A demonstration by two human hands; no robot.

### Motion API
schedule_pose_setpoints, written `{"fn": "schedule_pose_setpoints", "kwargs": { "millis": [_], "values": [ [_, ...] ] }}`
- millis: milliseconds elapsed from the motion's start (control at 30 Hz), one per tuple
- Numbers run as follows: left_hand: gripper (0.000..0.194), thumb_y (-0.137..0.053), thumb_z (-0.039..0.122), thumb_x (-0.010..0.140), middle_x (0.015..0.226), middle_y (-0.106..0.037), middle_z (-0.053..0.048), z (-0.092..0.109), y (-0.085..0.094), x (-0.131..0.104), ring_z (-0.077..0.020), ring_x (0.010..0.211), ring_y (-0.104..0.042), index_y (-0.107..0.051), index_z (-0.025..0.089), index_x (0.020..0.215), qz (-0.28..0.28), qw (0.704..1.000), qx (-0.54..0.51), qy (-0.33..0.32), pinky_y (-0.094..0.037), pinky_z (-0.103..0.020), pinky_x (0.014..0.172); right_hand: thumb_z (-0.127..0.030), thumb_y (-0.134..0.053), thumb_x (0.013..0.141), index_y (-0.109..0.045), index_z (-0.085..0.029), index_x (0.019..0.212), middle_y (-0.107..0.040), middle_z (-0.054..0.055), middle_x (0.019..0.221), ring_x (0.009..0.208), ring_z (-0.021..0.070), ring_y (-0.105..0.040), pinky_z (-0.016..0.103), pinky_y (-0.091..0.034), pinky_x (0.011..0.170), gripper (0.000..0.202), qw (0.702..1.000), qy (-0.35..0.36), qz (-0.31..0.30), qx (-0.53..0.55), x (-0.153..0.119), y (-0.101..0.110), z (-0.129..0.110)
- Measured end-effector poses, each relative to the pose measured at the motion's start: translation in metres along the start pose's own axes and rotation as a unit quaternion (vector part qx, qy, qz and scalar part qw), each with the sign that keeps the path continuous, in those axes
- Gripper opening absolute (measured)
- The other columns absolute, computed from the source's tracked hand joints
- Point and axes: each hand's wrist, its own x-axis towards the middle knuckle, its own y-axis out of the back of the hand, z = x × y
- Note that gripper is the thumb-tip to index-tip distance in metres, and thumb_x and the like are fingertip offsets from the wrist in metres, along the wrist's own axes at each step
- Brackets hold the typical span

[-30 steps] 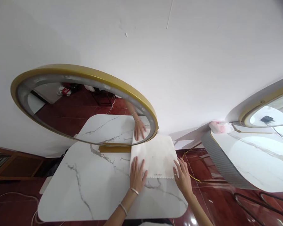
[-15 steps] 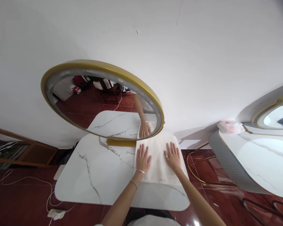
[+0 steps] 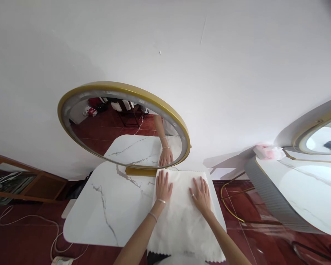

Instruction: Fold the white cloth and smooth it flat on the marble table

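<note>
A white cloth with scalloped edges lies over the right part of the white marbled table, its near end hanging past the front edge. My left hand rests flat on the cloth's upper left part, fingers stretched, bracelets at the wrist. On the upper right part my right hand lies with fingers spread, a ring on one finger. Both palms face down on the cloth. Behind the table stands a round gold-framed mirror, reflecting one arm and the cloth.
A gold mirror base sits left of the cloth. At right is a second table bearing a pink and white packet. A wooden cabinet and cables are at left, with a power strip on the red floor.
The cloth has moved toward me; its far edge now shows beside the mirror and its near end passes the table's front. My hands stay flat on it. The view has shifted slightly.
</note>
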Motion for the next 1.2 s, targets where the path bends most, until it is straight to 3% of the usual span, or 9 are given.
{"fn": "schedule_pose_setpoints", "kwargs": {
  "millis": [133, 267, 400, 500, 633, 767, 967, 1100, 1200],
  "values": [
    [0.055, -0.049, 0.039, 0.088, 0.147, -0.039, -0.014, 0.000, -0.013, 0.044, -0.0336, 0.137, -0.033, -0.042, 0.019, 0.139, -0.032, 0.999, 0.009, 0.013, -0.028, -0.053, 0.111, -0.049, -0.026, 0.095, -0.038, -0.022, 0.142, -0.033, 0.011, 0.150, 0.139, 0.0272, -0.025, 0.048, -0.026, 0.110, 0.055, 1.000, 0.009, -0.023, -0.015, 0.044, -0.018, 0.013],
    [0.054, -0.046, 0.041, 0.089, 0.146, -0.041, -0.013, 0.011, -0.018, 0.051, -0.0329, 0.137, -0.033, -0.043, 0.020, 0.139, -0.044, 0.999, 0.001, 0.010, -0.028, -0.053, 0.111, -0.048, -0.028, 0.095, -0.045, -0.019, 0.137, -0.039, 0.014, 0.145, 0.136, 0.0282, -0.029, 0.048, -0.029, 0.108, 0.054, 1.000, 0.023, -0.008, -0.006, 0.061, -0.020, 0.022],
    [0.055, -0.046, 0.037, 0.091, 0.154, -0.028, -0.009, 0.024, -0.014, 0.014, -0.0268, 0.143, -0.022, -0.036, 0.023, 0.143, -0.035, 0.999, -0.022, -0.033, -0.024, -0.049, 0.115, -0.034, -0.033, 0.095, -0.055, -0.020, 0.126, -0.055, 0.013, 0.124, 0.117, 0.0267, -0.045, 0.043, -0.039, 0.095, 0.040, 0.999, 0.019, 0.014, 0.041, 0.045, -0.007, 0.020],
    [0.060, -0.044, 0.041, 0.092, 0.156, -0.021, -0.008, 0.029, -0.006, -0.027, -0.0253, 0.144, -0.017, -0.027, 0.026, 0.147, -0.028, 0.999, -0.028, -0.017, -0.026, -0.049, 0.114, -0.026, -0.032, 0.095, -0.054, -0.025, 0.127, -0.058, 0.009, 0.117, 0.108, 0.0236, -0.049, 0.039, -0.043, 0.089, 0.039, 0.998, 0.031, -0.001, 0.063, 0.014, 0.006, 0.012],
    [0.062, -0.044, 0.043, 0.092, 0.157, -0.016, -0.007, 0.029, 0.003, -0.059, -0.0249, 0.144, -0.018, -0.022, 0.029, 0.148, -0.031, 0.999, -0.038, -0.007, -0.026, -0.048, 0.114, -0.042, -0.038, 0.094, -0.041, -0.028, 0.139, -0.050, 0.009, 0.129, 0.116, 0.0274, -0.044, 0.043, -0.041, 0.095, 0.047, 0.997, 0.025, -0.020, 0.068, -0.025, 0.020, 0.001],
    [0.067, -0.047, 0.049, 0.090, 0.158, -0.012, -0.007, 0.019, 0.005, -0.058, -0.0284, 0.144, -0.016, -0.023, 0.028, 0.148, -0.019, 0.999, -0.048, -0.013, -0.022, -0.050, 0.115, -0.057, -0.036, 0.091, -0.039, -0.028, 0.141, -0.048, 0.011, 0.130, 0.116, 0.0296, -0.044, 0.048, -0.039, 0.097, 0.058, 0.999, -0.018, -0.037, 0.015, -0.026, 0.018, -0.005],
    [0.071, -0.052, 0.049, 0.086, 0.158, -0.014, -0.006, -0.025, 0.009, -0.041, -0.0307, 0.144, -0.013, -0.024, 0.030, 0.148, -0.012, 0.998, -0.060, -0.012, -0.024, -0.053, 0.114, -0.059, -0.022, 0.092, -0.033, -0.029, 0.145, -0.021, 0.011, 0.154, 0.140, 0.0336, -0.020, 0.061, -0.019, 0.108, 0.062, 0.997, 0.000, -0.051, -0.061, 0.000, -0.012, -0.042],
    [0.067, -0.051, 0.049, 0.087, 0.158, -0.012, -0.005, -0.079, 0.023, -0.043, -0.0293, 0.144, -0.017, -0.026, 0.032, 0.147, -0.009, 0.997, -0.062, -0.036, -0.026, -0.049, 0.114, -0.057, -0.026, 0.092, -0.019, -0.026, 0.150, -0.013, 0.011, 0.157, 0.142, 0.0327, -0.016, 0.059, -0.020, 0.109, 0.066, 0.997, -0.020, -0.036, -0.062, -0.002, -0.030, -0.096],
    [0.067, -0.051, 0.050, 0.087, 0.158, -0.012, -0.006, -0.125, 0.037, -0.051, -0.0296, 0.144, -0.017, -0.027, 0.032, 0.147, -0.009, 0.998, -0.054, -0.024, -0.027, -0.050, 0.113, -0.052, -0.032, 0.093, -0.011, -0.026, 0.151, -0.012, 0.010, 0.157, 0.143, 0.0297, -0.017, 0.057, -0.021, 0.110, 0.067, 0.998, 0.026, -0.039, -0.045, -0.002, -0.040, -0.145]
  ]
}}
